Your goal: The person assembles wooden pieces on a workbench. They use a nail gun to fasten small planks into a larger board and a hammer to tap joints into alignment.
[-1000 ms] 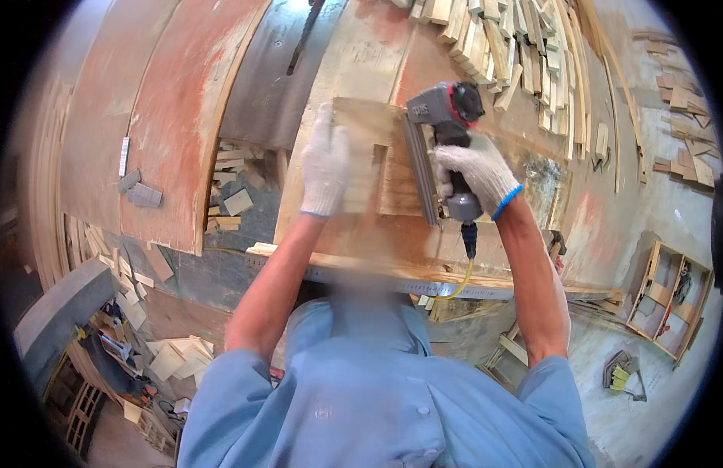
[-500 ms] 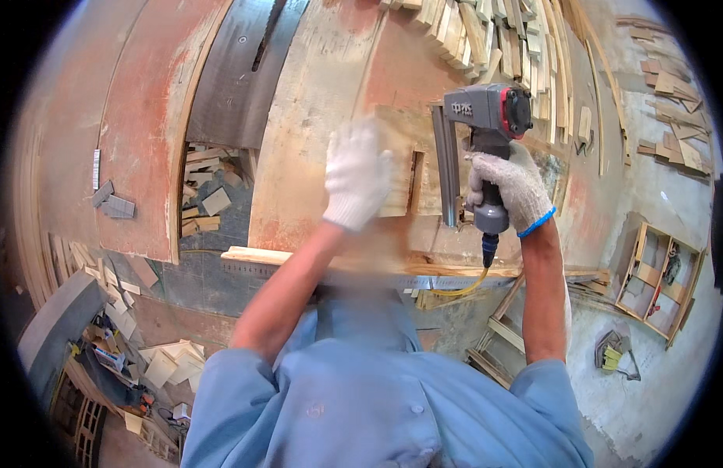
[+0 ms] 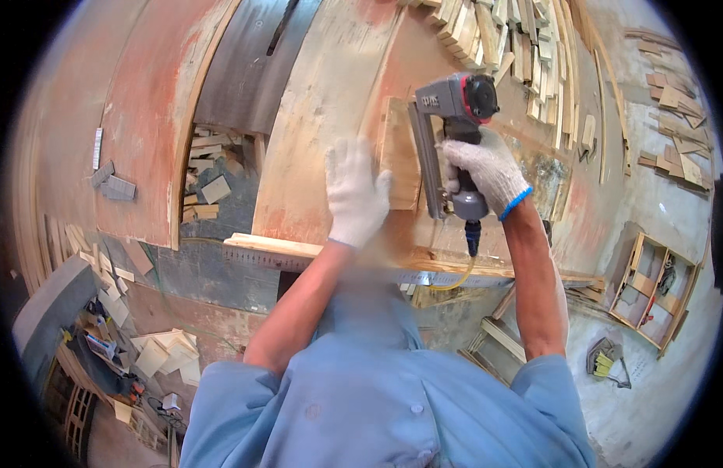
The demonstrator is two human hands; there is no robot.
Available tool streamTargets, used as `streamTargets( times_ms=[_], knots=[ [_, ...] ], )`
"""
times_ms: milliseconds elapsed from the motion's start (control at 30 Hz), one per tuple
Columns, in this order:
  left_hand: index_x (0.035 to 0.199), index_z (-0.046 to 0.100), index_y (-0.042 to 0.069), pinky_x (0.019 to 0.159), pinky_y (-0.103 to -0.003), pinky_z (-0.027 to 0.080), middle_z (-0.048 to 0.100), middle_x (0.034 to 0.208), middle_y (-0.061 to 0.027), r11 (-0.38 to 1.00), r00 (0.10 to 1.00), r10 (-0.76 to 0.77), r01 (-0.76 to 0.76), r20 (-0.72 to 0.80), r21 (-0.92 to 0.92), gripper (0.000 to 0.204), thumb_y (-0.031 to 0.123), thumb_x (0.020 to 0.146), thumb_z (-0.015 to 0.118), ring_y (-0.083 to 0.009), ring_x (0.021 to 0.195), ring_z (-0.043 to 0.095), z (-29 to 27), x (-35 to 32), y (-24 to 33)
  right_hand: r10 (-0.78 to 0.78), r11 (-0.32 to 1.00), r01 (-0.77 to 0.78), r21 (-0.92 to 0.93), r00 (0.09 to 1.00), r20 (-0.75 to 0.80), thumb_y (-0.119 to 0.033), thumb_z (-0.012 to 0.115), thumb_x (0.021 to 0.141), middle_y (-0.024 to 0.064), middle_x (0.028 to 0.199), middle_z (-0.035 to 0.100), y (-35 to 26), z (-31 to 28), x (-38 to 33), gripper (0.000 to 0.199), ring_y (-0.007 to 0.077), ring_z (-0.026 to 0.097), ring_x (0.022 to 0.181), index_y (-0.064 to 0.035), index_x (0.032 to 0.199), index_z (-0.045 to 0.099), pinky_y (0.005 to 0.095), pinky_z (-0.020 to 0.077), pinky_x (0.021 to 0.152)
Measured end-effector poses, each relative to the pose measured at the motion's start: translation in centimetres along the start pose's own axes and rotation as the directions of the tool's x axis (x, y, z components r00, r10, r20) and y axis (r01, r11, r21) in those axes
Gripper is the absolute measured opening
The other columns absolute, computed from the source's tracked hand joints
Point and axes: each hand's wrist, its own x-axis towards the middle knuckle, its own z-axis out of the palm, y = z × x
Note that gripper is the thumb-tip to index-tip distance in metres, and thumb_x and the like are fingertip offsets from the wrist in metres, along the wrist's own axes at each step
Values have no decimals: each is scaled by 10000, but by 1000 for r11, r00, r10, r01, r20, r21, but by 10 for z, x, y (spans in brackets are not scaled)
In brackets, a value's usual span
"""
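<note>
Wooden strips [image 3: 490, 39] lie heaped beyond the nail gun [image 3: 461, 129] — right fingers [image 3: 461, 154] curled round it, left fingers [image 3: 355, 162] outspread.

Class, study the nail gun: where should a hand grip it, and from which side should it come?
The nail gun is probably best gripped by its handle, coming from the right, where the right hand holds it. The handle looks slim enough to wrap; the magazine runs along its left across a gap, and the hose plug sits at its lower end, leaving the right freest.
</note>
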Motion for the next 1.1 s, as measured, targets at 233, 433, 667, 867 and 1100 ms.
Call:
streamTargets(
  times_ms=[233,433,667,867,1100],
  knots=[
    [1595,375,-21,1302,-542,170,412,1627,-260,999,1000,-25,25,-13,-45,767,237,953,706,-437,1556,305,0,-2,2,-34,998,35,-52,999,28,-186,687,972,36,676,594,-13,17,5,181,136,588,545,-21,919,635,308,528,530],
    [1570,438,16,1252,-525,296,480,1573,-269,989,997,-51,43,-51,-139,675,265,989,675,-451,1495,404,-10,2,-2,-60,989,62,-131,998,22,-160,686,914,38,632,610,5,24,-29,174,128,606,525,11,908,657,299,515,513],
    [1431,596,1,1087,-463,488,667,1329,-239,983,995,-100,96,-23,-154,468,209,1015,648,-386,1252,634,-70,-15,-28,76,981,-56,-185,992,101,-237,722,867,32,770,677,28,20,-45,281,109,629,709,22,976,719,326,524,654],
    [1319,627,-2,974,-493,517,677,1166,-223,992,992,32,-17,-122,125,411,138,936,680,-397,1112,644,-115,-55,-50,26,985,-10,-172,996,89,-136,670,913,25,653,605,41,37,-65,159,113,594,543,-3,985,623,302,489,508],
    [1267,686,24,846,-447,550,721,1005,-158,954,982,94,-42,-164,298,326,160,971,701,-347,939,699,-102,-53,-45,33,951,16,-310,988,152,-141,699,900,41,688,637,46,40,-77,144,117,617,570,-2,921,671,325,515,552]
  ],
)
